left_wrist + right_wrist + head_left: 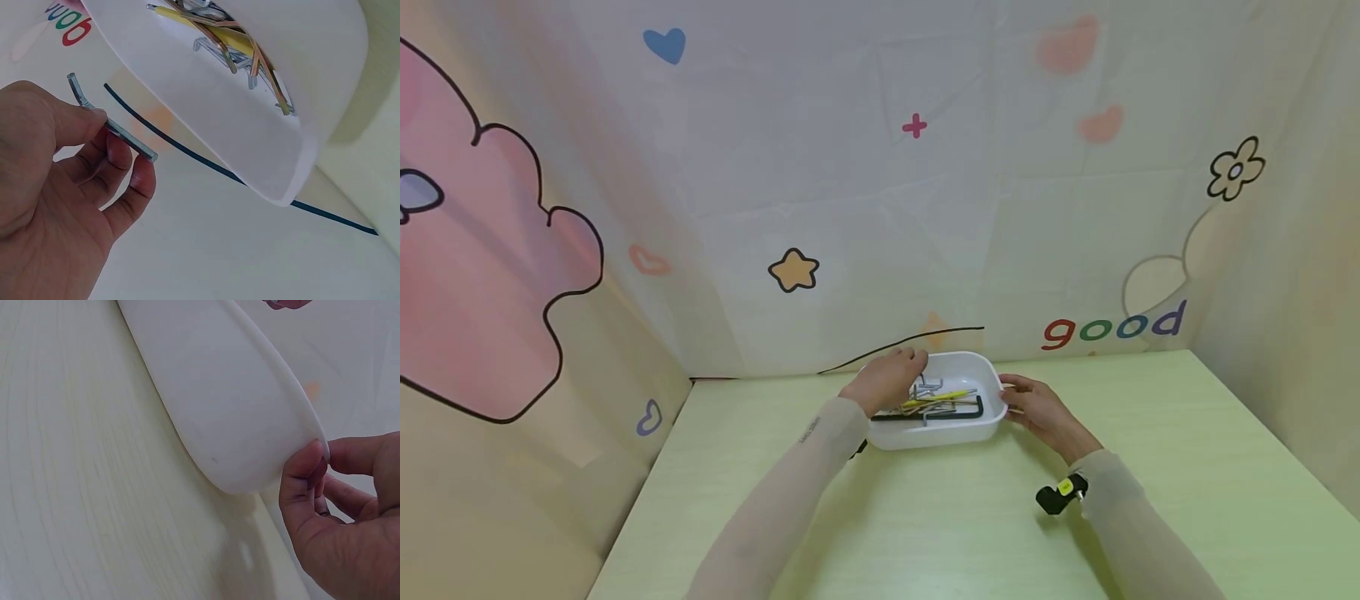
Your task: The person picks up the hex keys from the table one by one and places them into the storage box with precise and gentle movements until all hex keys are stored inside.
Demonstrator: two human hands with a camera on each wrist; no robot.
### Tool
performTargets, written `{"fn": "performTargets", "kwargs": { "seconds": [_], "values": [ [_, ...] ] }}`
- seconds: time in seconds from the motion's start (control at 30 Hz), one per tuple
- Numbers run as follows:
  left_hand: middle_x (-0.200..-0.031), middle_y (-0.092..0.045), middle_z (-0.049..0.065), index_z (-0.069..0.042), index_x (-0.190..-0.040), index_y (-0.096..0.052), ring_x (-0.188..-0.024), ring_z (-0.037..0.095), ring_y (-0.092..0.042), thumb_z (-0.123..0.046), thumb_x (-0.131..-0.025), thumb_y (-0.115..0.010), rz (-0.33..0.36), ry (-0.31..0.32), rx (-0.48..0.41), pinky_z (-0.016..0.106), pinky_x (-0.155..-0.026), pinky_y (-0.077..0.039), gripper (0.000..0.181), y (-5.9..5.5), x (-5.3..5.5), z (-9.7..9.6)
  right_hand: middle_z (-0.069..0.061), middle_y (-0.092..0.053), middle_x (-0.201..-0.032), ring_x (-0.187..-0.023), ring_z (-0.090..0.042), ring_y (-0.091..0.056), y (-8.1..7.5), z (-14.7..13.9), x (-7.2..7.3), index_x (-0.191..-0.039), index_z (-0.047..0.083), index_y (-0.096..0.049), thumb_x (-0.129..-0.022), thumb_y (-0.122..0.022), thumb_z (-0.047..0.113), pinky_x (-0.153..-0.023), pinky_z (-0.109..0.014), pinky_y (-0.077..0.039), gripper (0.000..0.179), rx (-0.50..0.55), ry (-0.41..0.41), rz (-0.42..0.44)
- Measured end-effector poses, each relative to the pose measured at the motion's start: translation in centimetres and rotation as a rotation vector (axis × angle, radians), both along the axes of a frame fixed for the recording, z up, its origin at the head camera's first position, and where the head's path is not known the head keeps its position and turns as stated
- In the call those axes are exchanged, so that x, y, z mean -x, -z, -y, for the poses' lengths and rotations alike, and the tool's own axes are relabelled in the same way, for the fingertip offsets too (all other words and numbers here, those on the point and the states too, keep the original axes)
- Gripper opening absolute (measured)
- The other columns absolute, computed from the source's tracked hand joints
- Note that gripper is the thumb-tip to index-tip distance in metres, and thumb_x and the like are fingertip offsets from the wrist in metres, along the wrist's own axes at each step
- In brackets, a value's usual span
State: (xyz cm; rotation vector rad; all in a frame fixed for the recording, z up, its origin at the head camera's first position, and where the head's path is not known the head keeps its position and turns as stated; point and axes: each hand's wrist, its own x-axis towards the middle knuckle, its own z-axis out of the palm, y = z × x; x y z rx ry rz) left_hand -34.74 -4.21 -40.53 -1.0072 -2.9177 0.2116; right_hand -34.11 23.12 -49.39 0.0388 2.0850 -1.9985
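Observation:
My left hand (886, 385) is above the left part of a white tray (936, 437). In the left wrist view its thumb and fingers pinch a small silver hex key (134, 142), clear of the tray. My right hand (1043, 414) is at the tray's right end, where thumb and finger pinch the rim, as the right wrist view shows. Inside the tray lie several silver and copper-coloured hex keys (270, 78), a long black hex key (981, 407) and a slim yellow stick-like piece (234, 41). My left hand and forearm hide the tray's left end in the head view.
The tray rests on a pale green table (940, 517), near its back edge. Behind it hangs a white printed backdrop (865, 200), with further cloth at both sides. A black wrist camera (1060, 494) is strapped under the right wrist.

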Motion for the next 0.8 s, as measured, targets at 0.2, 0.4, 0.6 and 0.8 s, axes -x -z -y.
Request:
{"fn": "performTargets", "kwargs": {
  "seconds": [0.2, 0.4, 0.6, 0.8],
  "values": [
    [-0.11, -0.06, 0.0, -0.015, -0.128, -0.048, -0.093, 0.013, -0.055, -0.012, -0.097, -0.06, -0.014, 0.005, 0.009, 0.026, -0.082, -0.055, 0.033, 0.3, 0.7, -0.1, -0.017, -0.051, -0.127, -0.109, -0.023, -0.055, -0.1, 0.1, 0.1, -0.149, 0.001, -0.036, -0.101, -0.05, 0.008, -0.085, -0.021, -0.059, 0.051, 0.012, 0.006, 0.008],
    [-0.11, -0.059, -0.001, -0.015, -0.127, -0.048, -0.093, 0.011, -0.054, -0.011, -0.096, -0.062, 0.036, -0.023, -0.006, 0.024, -0.082, -0.054, 0.035, 0.6, 1.2, 0.1, -0.017, -0.05, -0.131, -0.109, -0.023, -0.055, 0.0, 0.3, 0.1, -0.149, 0.003, -0.037, -0.101, -0.051, 0.01, -0.087, -0.022, -0.059, 0.051, 0.004, 0.01, 0.015],
    [-0.111, -0.059, -0.002, -0.016, -0.125, -0.049, -0.095, 0.011, -0.055, -0.012, -0.096, -0.063, 0.073, -0.063, -0.024, 0.025, -0.084, -0.054, 0.032, 1.0, 1.6, 0.3, -0.02, -0.047, -0.136, -0.114, -0.026, -0.054, 0.0, 0.3, 0.1, -0.15, 0.003, -0.036, -0.101, -0.051, 0.011, -0.089, -0.023, -0.059, 0.051, 0.01, -0.001, 0.004],
    [-0.112, -0.059, -0.002, -0.017, -0.126, -0.05, -0.096, 0.012, -0.055, -0.014, -0.096, -0.062, 0.089, -0.088, -0.021, 0.026, -0.084, -0.054, 0.033, 1.3, 2.1, 0.4, -0.02, -0.047, -0.138, -0.116, -0.028, -0.053, -0.1, 0.4, 0.1, -0.15, 0.003, -0.036, -0.101, -0.05, 0.01, -0.089, -0.023, -0.059, 0.051, 0.015, 0.002, 0.006]
  ]
}}
